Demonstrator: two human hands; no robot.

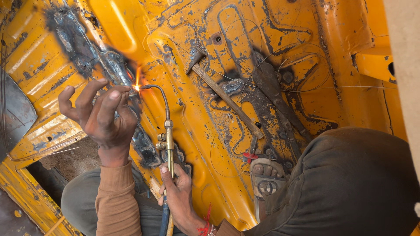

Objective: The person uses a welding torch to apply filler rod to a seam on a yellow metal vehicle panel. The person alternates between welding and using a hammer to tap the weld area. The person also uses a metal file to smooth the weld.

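My right hand (177,192) grips the brass handle of a gas welding torch (168,131). Its curved nozzle ends in a small bright flame (137,86) on a blackened seam (114,65) of the yellow sheet-metal panel (192,131). My left hand (100,114) is raised just left of the flame. Its thumb and fingertips are pinched together on what looks like a thin wire, which is hard to make out. Both wrists wear brown sleeves.
A wooden-handled hammer (224,95) and long metal shears (280,102) lie on the panel to the right, among loops of thin wire (302,70). A sandalled foot (267,179) and a dark-trousered knee (350,183) fill the lower right. A hole (70,159) opens at lower left.
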